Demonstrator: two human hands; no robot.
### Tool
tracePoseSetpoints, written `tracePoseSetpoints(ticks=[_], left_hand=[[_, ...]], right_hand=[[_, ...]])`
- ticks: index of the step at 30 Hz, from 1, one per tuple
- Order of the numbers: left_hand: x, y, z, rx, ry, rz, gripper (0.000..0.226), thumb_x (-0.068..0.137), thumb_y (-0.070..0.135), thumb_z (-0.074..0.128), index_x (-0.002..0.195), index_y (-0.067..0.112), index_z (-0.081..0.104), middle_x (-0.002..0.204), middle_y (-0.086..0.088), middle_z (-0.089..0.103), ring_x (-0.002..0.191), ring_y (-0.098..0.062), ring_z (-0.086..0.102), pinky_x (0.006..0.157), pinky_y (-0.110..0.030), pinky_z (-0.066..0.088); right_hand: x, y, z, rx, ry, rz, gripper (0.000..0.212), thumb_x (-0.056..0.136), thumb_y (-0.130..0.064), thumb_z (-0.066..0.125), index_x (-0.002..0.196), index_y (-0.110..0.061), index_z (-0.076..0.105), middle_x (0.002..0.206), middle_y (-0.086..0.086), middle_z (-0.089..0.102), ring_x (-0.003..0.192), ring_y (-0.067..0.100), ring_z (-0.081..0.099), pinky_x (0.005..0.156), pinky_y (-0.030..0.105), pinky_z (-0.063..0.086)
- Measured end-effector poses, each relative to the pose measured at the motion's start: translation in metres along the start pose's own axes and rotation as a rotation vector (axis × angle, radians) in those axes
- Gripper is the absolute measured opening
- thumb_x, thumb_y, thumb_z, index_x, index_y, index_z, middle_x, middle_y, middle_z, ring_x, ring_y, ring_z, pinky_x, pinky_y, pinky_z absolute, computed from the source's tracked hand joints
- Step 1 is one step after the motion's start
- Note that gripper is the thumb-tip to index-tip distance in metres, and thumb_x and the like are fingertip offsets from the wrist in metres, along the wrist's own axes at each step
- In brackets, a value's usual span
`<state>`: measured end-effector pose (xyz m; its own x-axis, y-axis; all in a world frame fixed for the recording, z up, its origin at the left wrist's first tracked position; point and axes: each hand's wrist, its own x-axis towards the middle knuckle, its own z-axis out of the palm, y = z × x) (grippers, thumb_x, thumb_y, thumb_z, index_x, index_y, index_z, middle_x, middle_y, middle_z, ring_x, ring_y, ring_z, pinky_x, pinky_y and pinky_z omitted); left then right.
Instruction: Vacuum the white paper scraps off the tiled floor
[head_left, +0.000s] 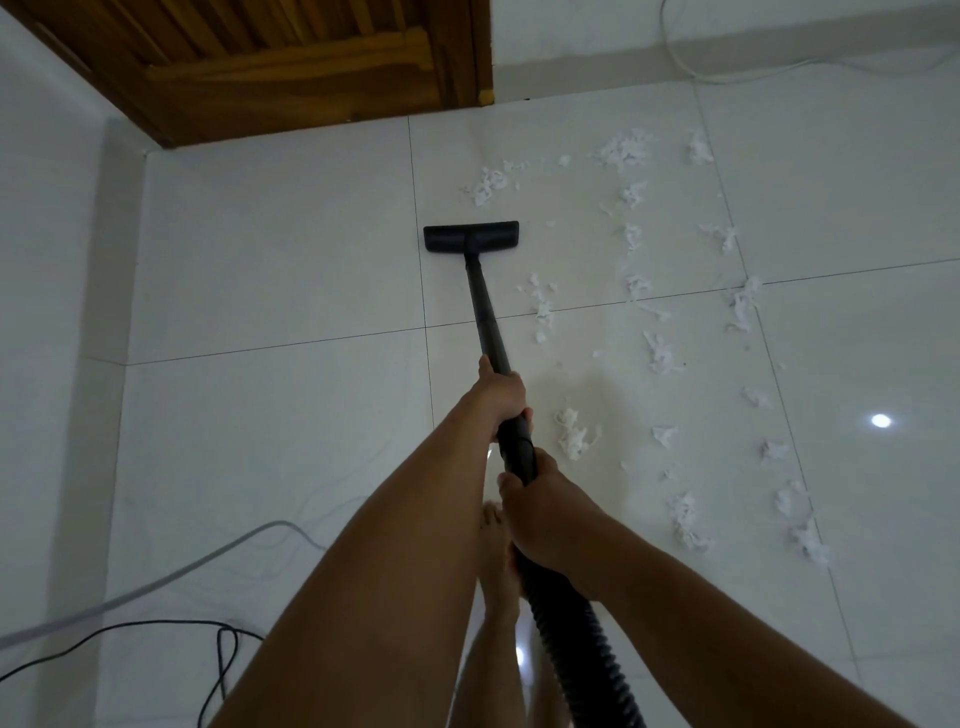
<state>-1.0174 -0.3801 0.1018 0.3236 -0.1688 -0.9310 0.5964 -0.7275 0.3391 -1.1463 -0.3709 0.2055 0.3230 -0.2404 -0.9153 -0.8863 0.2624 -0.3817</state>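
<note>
Nearest, under the near end of the wand (483, 312): ribbed black hose (571, 649), and just left of it what seems a bare foot (496, 561), half hidden by the forearms. Right hand (540, 514) curled round the hose cuff at the wand's near end. Left hand (498, 392) wrapped round the wand itself, further along. At the wand's far end, black floor head (471, 237) flat on the tiled floor (285, 260). White paper scraps (574, 436) strewn right of the wand, from beside the hands to past its far end. Left of the wand, low down, black cable (130, 631) and grey cable (156, 577). Farthest, beyond the wand's tip, wooden door (291, 67).
</note>
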Motion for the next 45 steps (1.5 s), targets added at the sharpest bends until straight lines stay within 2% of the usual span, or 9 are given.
tracePoseSetpoints(ticks=[5,9,19,22,27,32,37,41,45], left_hand=[[0.007,0.010,-0.001,-0.005,0.001,0.011,0.066,0.111,0.029,0.035,0.161,0.043,-0.005,0.078,-0.010,0.054,0.059,-0.014,0.052,0.067,-0.031,0.056],[0.020,0.023,-0.006,-0.015,0.017,0.006,0.064,0.111,0.030,0.036,0.161,0.045,-0.002,0.076,-0.010,0.054,0.058,-0.013,0.050,0.078,-0.033,0.056],[0.042,0.068,-0.021,-0.035,0.028,-0.002,0.065,0.111,0.029,0.037,0.160,0.048,-0.002,0.079,-0.009,0.052,0.060,-0.012,0.049,0.075,-0.030,0.054],[0.047,0.083,-0.026,-0.025,0.031,-0.002,0.066,0.111,0.031,0.037,0.160,0.048,-0.004,0.077,-0.010,0.053,0.058,-0.011,0.049,0.064,-0.027,0.054],[0.051,0.104,-0.031,-0.036,0.024,-0.009,0.067,0.111,0.030,0.037,0.160,0.048,-0.005,0.078,-0.009,0.052,0.059,-0.011,0.049,0.059,-0.026,0.052],[0.059,0.123,-0.035,-0.037,0.018,-0.018,0.067,0.111,0.029,0.036,0.160,0.049,-0.006,0.079,-0.008,0.052,0.059,-0.011,0.048,0.054,-0.025,0.051],[0.072,0.139,-0.041,0.005,0.023,-0.008,0.068,0.110,0.027,0.036,0.160,0.047,-0.007,0.081,-0.010,0.054,0.061,-0.014,0.051,0.074,-0.033,0.057],[0.081,0.149,-0.045,-0.009,0.029,-0.007,0.067,0.109,0.024,0.037,0.160,0.046,-0.001,0.082,-0.009,0.053,0.060,-0.014,0.050,0.060,-0.028,0.053],[0.087,0.159,-0.050,0.003,0.032,0.001,0.067,0.108,0.018,0.038,0.161,0.043,0.005,0.080,-0.009,0.053,0.059,-0.013,0.050,0.072,-0.029,0.054]], right_hand=[[0.011,-0.008,-0.002,-0.021,0.006,-0.011,0.046,0.109,-0.034,0.040,0.153,-0.031,0.028,0.102,0.016,0.063,0.042,0.013,0.057,0.035,0.018,0.043],[0.025,-0.020,-0.001,0.004,0.010,-0.006,0.046,0.109,-0.033,0.040,0.153,-0.033,0.028,0.107,0.019,0.064,0.045,0.015,0.057,0.033,0.016,0.042],[0.048,-0.061,-0.009,-0.017,0.027,-0.041,0.045,0.109,-0.033,0.039,0.153,-0.031,0.029,0.095,0.012,0.062,0.039,0.009,0.055,0.030,0.012,0.037],[0.054,-0.076,-0.012,-0.019,0.029,-0.051,0.045,0.109,-0.034,0.039,0.153,-0.031,0.029,0.094,0.011,0.061,0.027,0.002,0.050,0.030,0.011,0.036],[0.060,-0.097,-0.019,-0.008,0.028,-0.037,0.044,0.109,-0.033,0.039,0.152,-0.030,0.031,0.091,0.010,0.061,0.037,0.007,0.054,0.032,0.012,0.038],[0.067,-0.116,-0.024,0.021,0.022,-0.021,0.041,0.108,-0.032,0.040,0.149,-0.030,0.033,0.088,0.011,0.061,0.031,0.006,0.053,0.034,0.014,0.041],[0.075,-0.134,-0.027,0.101,-0.030,0.034,0.036,0.107,-0.032,0.040,0.143,-0.031,0.036,0.091,0.016,0.061,0.046,0.019,0.058,0.048,0.031,0.054],[0.082,-0.146,-0.030,0.113,-0.048,0.053,0.036,0.107,-0.030,0.040,0.143,-0.031,0.036,0.085,0.015,0.061,0.050,0.020,0.059,0.052,0.034,0.056],[0.085,-0.158,-0.032,0.134,-0.061,0.076,0.036,0.107,-0.029,0.040,0.143,-0.030,0.036,0.086,0.014,0.060,0.054,0.020,0.058,0.053,0.034,0.054]])
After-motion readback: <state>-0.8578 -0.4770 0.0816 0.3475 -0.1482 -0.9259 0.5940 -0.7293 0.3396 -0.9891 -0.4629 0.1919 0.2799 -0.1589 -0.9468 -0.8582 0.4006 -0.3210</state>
